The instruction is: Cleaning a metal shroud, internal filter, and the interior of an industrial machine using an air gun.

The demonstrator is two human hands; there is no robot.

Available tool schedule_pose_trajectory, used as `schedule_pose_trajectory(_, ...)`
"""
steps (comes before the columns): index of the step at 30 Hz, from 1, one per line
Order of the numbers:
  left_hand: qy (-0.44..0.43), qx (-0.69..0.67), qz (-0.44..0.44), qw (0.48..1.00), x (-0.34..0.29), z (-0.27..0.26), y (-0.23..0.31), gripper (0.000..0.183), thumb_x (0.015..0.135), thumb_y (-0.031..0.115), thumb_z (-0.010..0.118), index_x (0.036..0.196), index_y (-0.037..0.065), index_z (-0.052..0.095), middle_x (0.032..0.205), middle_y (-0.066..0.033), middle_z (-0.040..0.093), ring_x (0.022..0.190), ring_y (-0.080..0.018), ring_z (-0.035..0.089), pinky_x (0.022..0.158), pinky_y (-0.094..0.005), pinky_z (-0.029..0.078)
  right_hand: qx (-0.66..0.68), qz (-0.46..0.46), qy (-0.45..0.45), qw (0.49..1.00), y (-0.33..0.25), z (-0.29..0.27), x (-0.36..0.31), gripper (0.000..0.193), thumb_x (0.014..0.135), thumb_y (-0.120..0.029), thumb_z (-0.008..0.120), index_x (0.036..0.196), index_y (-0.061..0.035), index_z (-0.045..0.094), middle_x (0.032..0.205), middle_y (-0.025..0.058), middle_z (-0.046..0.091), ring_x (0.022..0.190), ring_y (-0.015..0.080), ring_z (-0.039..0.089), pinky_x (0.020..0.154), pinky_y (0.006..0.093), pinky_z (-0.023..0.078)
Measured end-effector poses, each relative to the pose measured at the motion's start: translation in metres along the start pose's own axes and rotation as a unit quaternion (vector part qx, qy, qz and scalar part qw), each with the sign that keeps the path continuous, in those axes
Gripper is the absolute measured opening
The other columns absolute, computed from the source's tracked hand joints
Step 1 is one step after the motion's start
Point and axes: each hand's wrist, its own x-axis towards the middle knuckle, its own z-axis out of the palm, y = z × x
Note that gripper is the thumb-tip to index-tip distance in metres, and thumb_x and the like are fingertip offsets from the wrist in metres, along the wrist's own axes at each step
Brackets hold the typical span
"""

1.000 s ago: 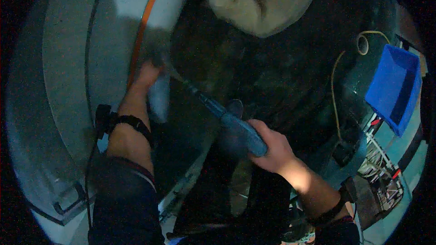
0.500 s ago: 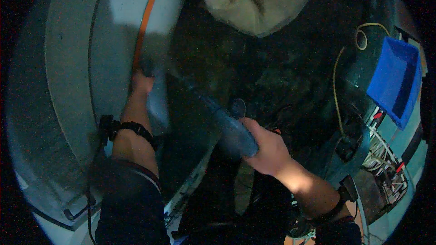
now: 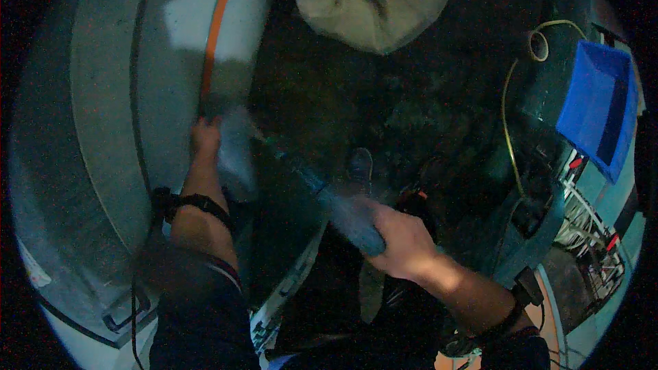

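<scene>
A long bluish tool (image 3: 353, 219), thick at the grip and thinner toward its far end, is held in my right hand (image 3: 404, 240). It points up and left toward the pale panel; its tip is dark and smeared. My left hand (image 3: 208, 136) rests at the panel's side, at the lower end of an orange strip (image 3: 216, 34). Its fingers look bent and pressed together, but shadow hides what they hold. The pale curved panel (image 3: 192, 10) runs along my left, partly lit, with shadows across it.
A light fabric bag (image 3: 380, 24) with an open top stands at the far middle. On the right are a blue plastic bin (image 3: 596, 106), a yellow cord (image 3: 507, 116) and a rack with pale cables (image 3: 582, 216). A shoe (image 3: 361, 163) shows on the dark floor.
My left hand has shifted slightly down and left along the panel. My right hand and the tool have dropped slightly. The bag appears a little further left.
</scene>
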Motion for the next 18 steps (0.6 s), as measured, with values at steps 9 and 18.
schedule_pose_trajectory(9, -0.002, -0.184, -0.056, 0.981, -0.025, -0.017, 0.040, 0.061, 0.094, 0.048, 0.059, 0.139, 0.007, 0.055, 0.136, -0.0193, 0.059, 0.121, -0.0393, 0.058, 0.100, -0.0496, 0.047, -0.030, -0.057, 0.026, 0.998, 0.007, -0.003, 0.005, 0.085, 0.069, -0.014, 0.080, 0.145, -0.0104, 0.041, 0.121, 0.0211, 0.063, 0.107, 0.0409, 0.064, 0.089, 0.0500, 0.054)
schedule_pose_trajectory(18, -0.106, -0.602, -0.044, 0.790, -0.028, -0.034, 0.068, 0.059, 0.100, 0.048, 0.043, 0.140, 0.006, 0.053, 0.129, -0.0180, 0.061, 0.114, -0.0351, 0.060, 0.094, -0.0497, 0.050, -0.052, -0.092, 0.054, 0.993, -0.004, 0.001, 0.028, 0.082, 0.070, -0.014, 0.079, 0.143, -0.0069, 0.042, 0.106, 0.0198, 0.064, 0.096, 0.0391, 0.067, 0.080, 0.0493, 0.056)
